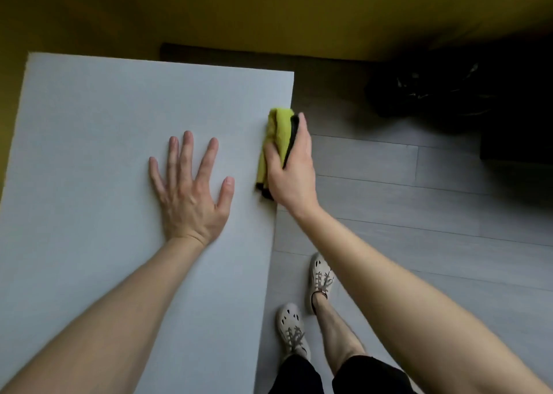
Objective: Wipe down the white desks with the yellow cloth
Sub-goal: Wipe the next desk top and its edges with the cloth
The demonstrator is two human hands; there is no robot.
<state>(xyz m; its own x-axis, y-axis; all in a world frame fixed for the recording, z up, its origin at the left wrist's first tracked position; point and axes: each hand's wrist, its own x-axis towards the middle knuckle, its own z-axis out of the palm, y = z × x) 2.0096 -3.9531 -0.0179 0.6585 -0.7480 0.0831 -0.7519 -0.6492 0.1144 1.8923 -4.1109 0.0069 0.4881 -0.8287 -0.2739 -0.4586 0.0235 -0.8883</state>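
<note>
My left hand [191, 190] lies flat with fingers spread on the white tabletop [89, 124]. My right hand [291, 169] grips the folded yellow cloth [276, 130], pressing it against the tabletop's right edge.

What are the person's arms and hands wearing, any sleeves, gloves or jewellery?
Both are bare. The left hand and right hand carry no gloves, rings or watch, and no sleeve shows on either forearm up to the frame's edge. Below are black shorts and pale perforated laced shoes.
</note>
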